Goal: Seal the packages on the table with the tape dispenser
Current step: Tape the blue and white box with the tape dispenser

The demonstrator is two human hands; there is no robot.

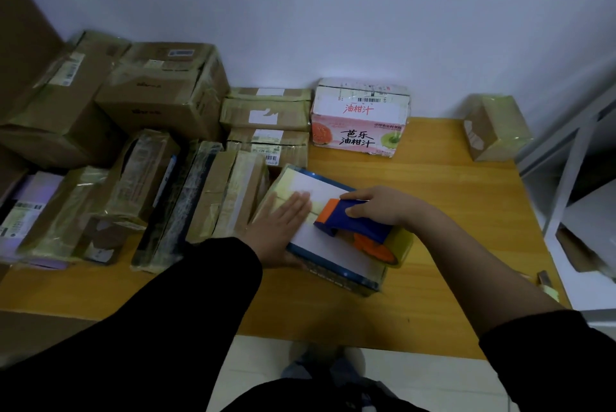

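Observation:
A flat white package with a blue edge [336, 256] lies on the wooden table [433, 198] in front of me. Yellowish tape covers its far end. My left hand [280, 228] presses flat on the package's left side, fingers straight. My right hand [383, 206] grips the blue and orange tape dispenser [353, 221], whose head rests on the package top. The dispenser's roll of yellowish tape [396, 250] hangs over the package's right edge.
Several taped cardboard boxes [160, 95] crowd the table's left half. A white and pink juice carton [360, 118] stands at the back by the wall. A small taped box [496, 126] sits at the back right. A metal shelf frame [566, 158] borders the right.

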